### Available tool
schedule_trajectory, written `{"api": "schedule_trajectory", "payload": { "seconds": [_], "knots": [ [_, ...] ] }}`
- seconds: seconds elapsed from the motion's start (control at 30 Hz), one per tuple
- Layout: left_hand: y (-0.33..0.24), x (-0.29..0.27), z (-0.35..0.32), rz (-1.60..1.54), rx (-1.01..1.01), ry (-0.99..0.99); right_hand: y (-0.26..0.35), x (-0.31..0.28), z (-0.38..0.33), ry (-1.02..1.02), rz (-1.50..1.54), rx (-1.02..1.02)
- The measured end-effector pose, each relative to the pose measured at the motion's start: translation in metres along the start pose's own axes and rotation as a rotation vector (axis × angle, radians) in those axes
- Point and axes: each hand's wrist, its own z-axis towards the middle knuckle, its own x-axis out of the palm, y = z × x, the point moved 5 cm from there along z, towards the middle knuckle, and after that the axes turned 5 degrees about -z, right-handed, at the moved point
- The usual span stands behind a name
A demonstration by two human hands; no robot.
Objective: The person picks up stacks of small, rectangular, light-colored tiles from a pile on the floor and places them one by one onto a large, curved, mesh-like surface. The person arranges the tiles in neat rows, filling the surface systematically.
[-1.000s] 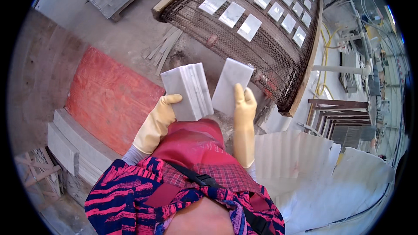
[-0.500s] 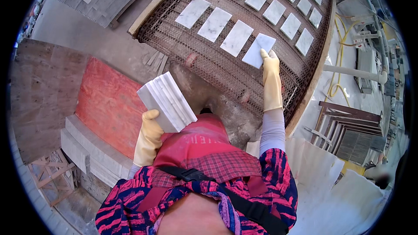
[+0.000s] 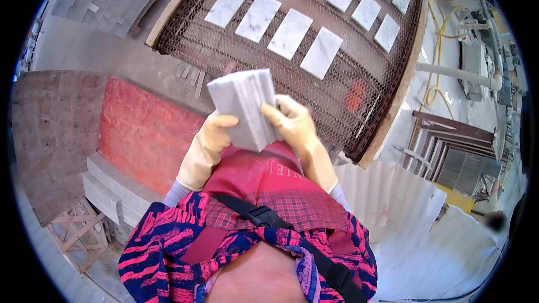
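Observation:
A stack of white-grey marble tiles [image 3: 238, 104] is held in front of my red apron, tilted, its layered edges facing up. My left hand [image 3: 216, 134], in a cream rubber glove, grips the stack from its left side with the thumb across the face. On the right side, my gloved right hand [image 3: 289, 118] closes its fingers on the tiles' edge. Beyond the stack, rows of marble tiles [image 3: 321, 53] lie spaced apart on a wire mesh conveyor [image 3: 269, 70]. The nearest row is just past my hands.
The conveyor has a wooden side rail [image 3: 393, 106]. At left stand a red board [image 3: 143, 120], a brown panel [image 3: 56, 134] and stacked grey slabs [image 3: 104, 191]. To the right are a yellow hose [image 3: 432, 78], a white pipe [image 3: 455, 74] and a brown metal rack [image 3: 449, 134].
My right hand has let go of the tile on the mesh and come back to the stack. The stack has moved up and right. The rows of tiles appear shifted up and left.

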Motion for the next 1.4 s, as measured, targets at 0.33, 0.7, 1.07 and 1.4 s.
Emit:
{"api": "schedule_trajectory", "payload": {
  "seconds": [0.33,0.7,1.07,1.4],
  "knots": [
    [-0.018,-0.037,-0.002,-0.219,0.027,-0.141,-0.086,-0.198,0.095,-0.813,0.045,0.084],
    [-0.018,-0.01,0.006,0.025,0.126,0.083,-0.004,-0.124,0.011,-0.13,-0.11,0.094],
    [0.026,0.029,0.037,0.024,-0.16,-0.091,-0.036,-0.055,-0.016,-0.323,0.213,0.066],
    [-0.009,0.016,0.012,0.012,0.011,-0.107,-0.113,-0.25,0.044,-0.894,-0.075,0.17]
  ]
}}
